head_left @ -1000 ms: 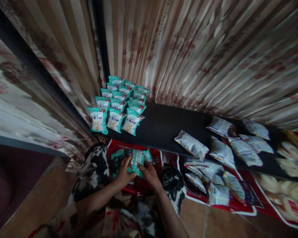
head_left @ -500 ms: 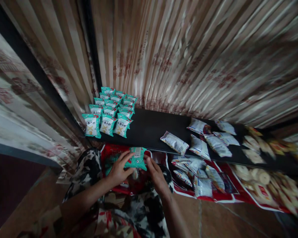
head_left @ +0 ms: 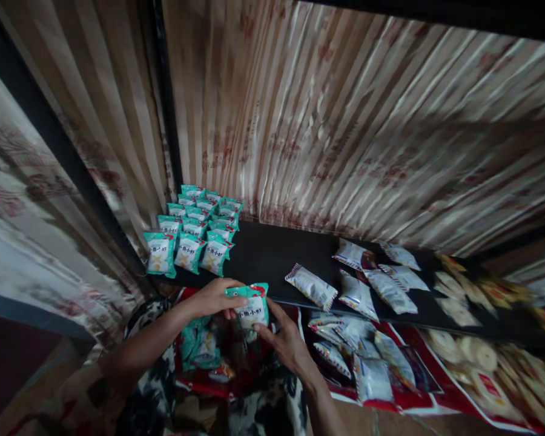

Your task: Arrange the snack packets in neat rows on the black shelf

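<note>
Hands [head_left: 287,339] gripping teal packet [head_left: 252,313], matching packets [head_left: 189,251] on black shelf [head_left: 266,251], seemingly more packets [head_left: 198,346] below

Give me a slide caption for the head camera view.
Left hand and right hand hold a teal packet near a black shelf bearing rows of matching packets.

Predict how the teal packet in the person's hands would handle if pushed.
The teal packet looks puffed, so probably light for its size and apt to yield when pressed. Its thin-looking upper corner would likely bend easily.
</note>
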Motion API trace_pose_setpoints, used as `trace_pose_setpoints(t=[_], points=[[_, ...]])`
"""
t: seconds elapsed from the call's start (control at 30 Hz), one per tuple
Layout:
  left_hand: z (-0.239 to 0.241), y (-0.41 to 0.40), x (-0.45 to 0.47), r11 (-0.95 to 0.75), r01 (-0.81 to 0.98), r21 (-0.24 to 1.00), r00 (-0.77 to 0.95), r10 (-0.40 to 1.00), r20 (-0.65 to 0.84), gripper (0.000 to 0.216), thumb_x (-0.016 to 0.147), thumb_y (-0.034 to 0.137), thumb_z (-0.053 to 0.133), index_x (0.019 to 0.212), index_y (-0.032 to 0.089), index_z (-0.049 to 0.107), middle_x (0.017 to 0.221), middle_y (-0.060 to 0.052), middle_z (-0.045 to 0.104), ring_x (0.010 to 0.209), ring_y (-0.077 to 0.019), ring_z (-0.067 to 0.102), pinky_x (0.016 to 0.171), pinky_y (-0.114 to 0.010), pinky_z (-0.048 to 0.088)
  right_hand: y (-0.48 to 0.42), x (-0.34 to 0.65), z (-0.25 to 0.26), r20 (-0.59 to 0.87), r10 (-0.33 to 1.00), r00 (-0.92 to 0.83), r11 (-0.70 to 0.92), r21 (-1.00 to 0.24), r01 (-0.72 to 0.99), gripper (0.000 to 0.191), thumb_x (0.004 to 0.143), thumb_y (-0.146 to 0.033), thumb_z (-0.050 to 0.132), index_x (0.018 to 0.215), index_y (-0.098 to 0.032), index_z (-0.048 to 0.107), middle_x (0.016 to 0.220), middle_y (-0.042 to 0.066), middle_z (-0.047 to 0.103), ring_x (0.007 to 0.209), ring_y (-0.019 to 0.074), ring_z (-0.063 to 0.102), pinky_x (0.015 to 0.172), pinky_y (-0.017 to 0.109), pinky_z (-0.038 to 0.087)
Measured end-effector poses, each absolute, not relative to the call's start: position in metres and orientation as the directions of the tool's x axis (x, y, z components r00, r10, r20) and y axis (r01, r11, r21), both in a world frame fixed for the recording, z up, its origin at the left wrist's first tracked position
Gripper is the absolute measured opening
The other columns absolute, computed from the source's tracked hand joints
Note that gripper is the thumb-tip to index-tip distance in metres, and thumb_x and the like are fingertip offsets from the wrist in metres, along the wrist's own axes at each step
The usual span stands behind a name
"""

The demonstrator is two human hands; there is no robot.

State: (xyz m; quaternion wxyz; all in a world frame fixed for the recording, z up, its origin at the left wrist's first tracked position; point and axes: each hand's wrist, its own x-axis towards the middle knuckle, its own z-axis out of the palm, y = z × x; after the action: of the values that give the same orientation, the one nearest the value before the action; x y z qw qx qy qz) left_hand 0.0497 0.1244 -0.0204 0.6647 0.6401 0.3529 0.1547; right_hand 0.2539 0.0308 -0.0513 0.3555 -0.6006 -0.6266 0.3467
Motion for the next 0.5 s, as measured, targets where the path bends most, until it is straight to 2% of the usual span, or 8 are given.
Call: trace_pose_setpoints(t=[0.1, 0.17, 0.23, 0.3, 0.37, 0.5], points=[[-0.018, 0.132, 0.063, 0.142, 0.198, 0.970, 0.701, 0.671, -0.242, 0.070, 0.069, 0.051, 0.066, 0.126, 0.014, 0.047, 0.071, -0.002, 0.065, 0.055, -0.0143, 0.060, 0.052, -0.025, 0.048, 0.037, 0.255, -0.056, 0.041, 0.996, 0.083, -0.001, -0.892, 0.452, 0.053, 0.074, -0.041, 0.064, 0.122, -0.020, 0.055, 0.118, 0.008, 0.063, 0.109, 0.0254, 0.057, 0.095, 0.039, 0.044], [-0.021, 0.136, 0.075, 0.138, 0.170, 0.976, 0.628, 0.748, -0.215, 0.076, 0.072, 0.047, 0.064, 0.135, 0.016, 0.035, 0.067, 0.000, 0.064, 0.051, -0.0129, 0.059, 0.052, -0.024, 0.048, 0.045, 0.257, -0.062, 0.022, 0.988, 0.155, -0.048, -0.901, 0.430, 0.051, 0.074, -0.044, 0.064, 0.118, -0.019, 0.058, 0.114, 0.008, 0.065, 0.106, 0.0270, 0.059, 0.094, 0.040, 0.044], [-0.028, 0.141, 0.089, 0.126, 0.153, 0.980, 0.488, 0.853, -0.186, 0.075, 0.076, 0.041, 0.060, 0.138, 0.017, 0.026, 0.078, -0.002, 0.065, 0.049, -0.0107, 0.058, 0.051, -0.023, 0.048, 0.055, 0.259, -0.066, -0.035, 0.984, 0.173, -0.104, -0.907, 0.408, 0.048, 0.075, -0.047, 0.061, 0.114, -0.018, 0.059, 0.109, 0.008, 0.068, 0.101, 0.0274, 0.062, 0.089, 0.039, 0.047], [-0.035, 0.147, 0.102, 0.094, 0.173, 0.980, 0.340, 0.929, -0.149, 0.067, 0.079, 0.034, 0.054, 0.138, 0.018, 0.026, 0.100, -0.008, 0.063, 0.053, -0.0090, 0.059, 0.054, -0.023, 0.049, 0.068, 0.261, -0.068, -0.077, 0.982, 0.170, -0.140, -0.906, 0.399, 0.046, 0.077, -0.049, 0.058, 0.111, -0.018, 0.060, 0.104, 0.008, 0.069, 0.096, 0.0267, 0.063, 0.085, 0.036, 0.049], [-0.041, 0.154, 0.115, 0.038, 0.237, 0.971, 0.241, 0.966, -0.097, 0.060, 0.080, 0.028, 0.051, 0.135, 0.018, 0.031, 0.114, -0.011, 0.058, 0.064, -0.0097, 0.061, 0.063, -0.025, 0.051, 0.084, 0.264, -0.070, -0.072, 0.980, 0.185, -0.142, -0.908, 0.395, 0.046, 0.078, -0.050, 0.055, 0.109, -0.017, 0.060, 0.103, 0.009, 0.069, 0.095, 0.0262, 0.064, 0.084, 0.035, 0.049], [-0.052, 0.169, 0.136, -0.068, 0.342, 0.937, 0.171, 0.985, 0.010, 0.052, 0.078, 0.020, 0.048, 0.130, 0.016, 0.040, 0.124, -0.012, 0.053, 0.095, -0.0165, 0.059, 0.083, -0.030, 0.050, 0.123, 0.267, -0.078, -0.030, 0.975, 0.221, -0.116, -0.914, 0.389, 0.046, 0.078, -0.047, 0.051, 0.110, -0.014, 0.059, 0.108, 0.012, 0.067, 0.099, 0.0259, 0.062, 0.089, 0.035, 0.046]])
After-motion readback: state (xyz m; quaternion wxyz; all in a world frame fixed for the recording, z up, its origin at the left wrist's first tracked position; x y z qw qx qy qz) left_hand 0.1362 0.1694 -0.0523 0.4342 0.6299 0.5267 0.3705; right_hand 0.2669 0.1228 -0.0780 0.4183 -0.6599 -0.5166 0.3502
